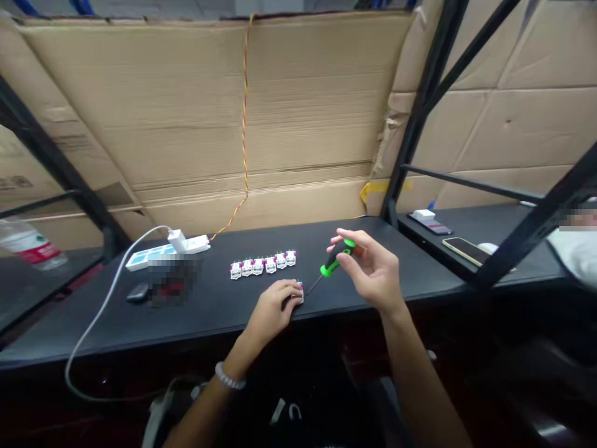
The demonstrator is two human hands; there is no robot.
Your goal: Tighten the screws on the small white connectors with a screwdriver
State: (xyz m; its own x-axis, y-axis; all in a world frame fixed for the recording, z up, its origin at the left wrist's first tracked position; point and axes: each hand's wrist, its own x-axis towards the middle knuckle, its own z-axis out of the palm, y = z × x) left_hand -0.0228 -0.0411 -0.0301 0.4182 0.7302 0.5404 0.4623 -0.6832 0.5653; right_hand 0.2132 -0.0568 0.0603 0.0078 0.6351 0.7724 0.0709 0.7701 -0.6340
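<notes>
My right hand (pixel 373 267) grips a green and black screwdriver (pixel 336 256) by its handle. The shaft slants down to the left, its tip close to a small white and purple part (pixel 300 292) near the table's front edge. Whether the tip touches that part I cannot tell. My left hand (pixel 275 305) holds the part against the black table (pixel 196 323) with its fingertips, which hide much of it. Behind my left hand, several similar white and purple parts (pixel 258 266) stand side by side in a slightly slanted row.
At the left lie a white and blue power strip (pixel 163 254) with a white charger (pixel 177 240) and cable, and a dark mouse-like object (pixel 138 293). Black metal frame bars (pixel 413 124) rise on both sides. Phones (pixel 466 251) and a person's sleeve (pixel 576 252) are at the right.
</notes>
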